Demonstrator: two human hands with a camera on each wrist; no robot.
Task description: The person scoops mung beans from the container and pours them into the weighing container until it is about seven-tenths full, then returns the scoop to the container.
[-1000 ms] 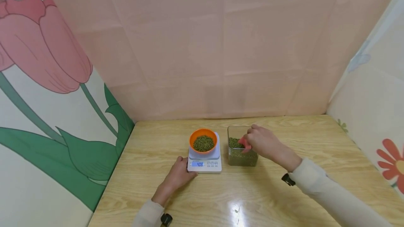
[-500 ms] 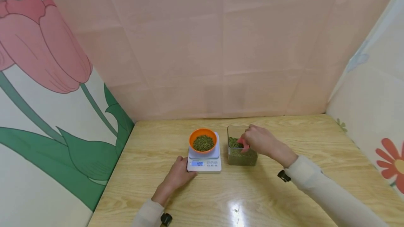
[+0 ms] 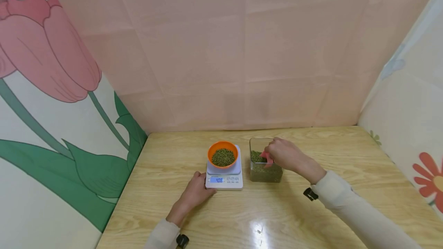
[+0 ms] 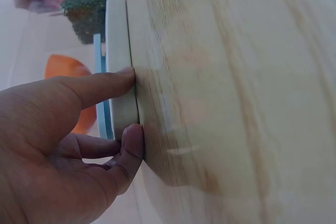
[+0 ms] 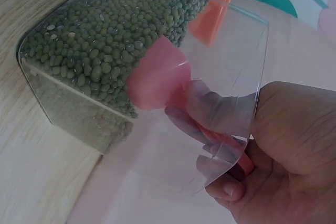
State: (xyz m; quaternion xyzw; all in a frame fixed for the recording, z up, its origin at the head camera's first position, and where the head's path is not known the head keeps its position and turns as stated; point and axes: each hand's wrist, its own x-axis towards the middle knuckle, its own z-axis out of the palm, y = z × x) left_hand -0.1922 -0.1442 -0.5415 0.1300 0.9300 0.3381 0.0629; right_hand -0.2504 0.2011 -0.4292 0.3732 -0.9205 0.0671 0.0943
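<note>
My left hand (image 3: 194, 193) holds the near left corner of a white digital kitchen scale (image 3: 235, 184), thumb and fingers on its sides. On its platform stands an orange bowl (image 3: 212, 152) partly filled with green mung beans (image 3: 223, 157). The lit display shows the digits 408. To the right of the scale is a clear rectangular container (image 3: 252, 145) with more mung beans (image 5: 110, 40). Inside it, my right hand (image 3: 287, 156) grips a pink scoop (image 5: 163, 77) by the handle. The scoop's head touches the beans; what lies in it is hidden.
Everything stands on a light wood-grain table (image 3: 145, 203). A pink sheet (image 3: 242, 68) closes off the back edge. Flower-printed panels rise at the left (image 3: 79, 156) and right sides.
My right hand has shifted slightly left with the scoop within the container, then stayed nearly still. The left hand, scale and bowl keep their places, and the display digits are unchanged.
</note>
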